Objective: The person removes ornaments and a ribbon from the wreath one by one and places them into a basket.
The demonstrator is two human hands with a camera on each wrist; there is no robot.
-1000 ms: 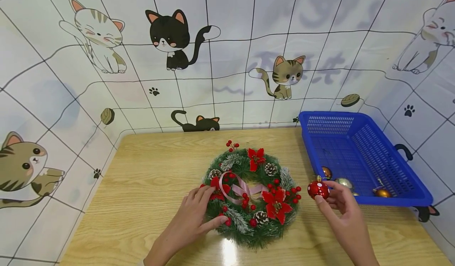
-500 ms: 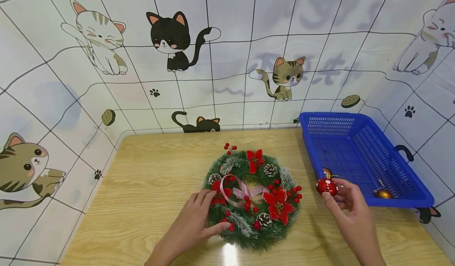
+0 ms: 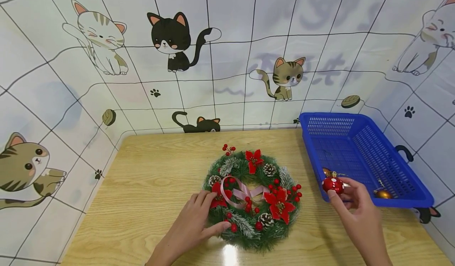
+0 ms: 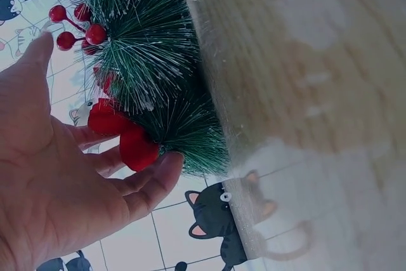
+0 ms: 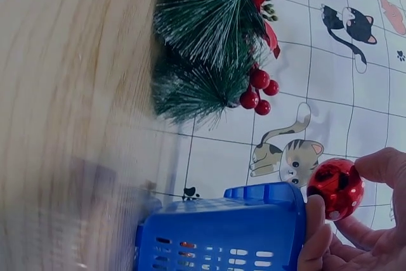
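Note:
My right hand (image 3: 362,214) pinches a shiny red Christmas ball (image 3: 333,185) with white dots over the near left corner of the blue plastic basket (image 3: 401,200). In the right wrist view the same ball (image 5: 336,188) sits between thumb and fingers, beside the basket wall. A green Christmas wreath (image 3: 256,240) with red poinsettias, berries, pinecones and a pink ribbon lies on the table. On its left side rests my left hand (image 3: 192,220), thumb and fingers spread apart, touching it by a red flower. The left wrist view shows those fingertips against the red petals (image 4: 136,147).
Inside the basket lie an orange-gold ball (image 3: 384,194) and another one (image 3: 327,172) partly behind the red ball. The wooden table (image 3: 149,171) stretches left of the wreath. A cat-print cloth (image 3: 234,60) hangs behind and at both sides.
My right hand has carried the red ball rightward, from beside the basket to over its near left corner. The left hand has stayed on the wreath, which has hardly shifted.

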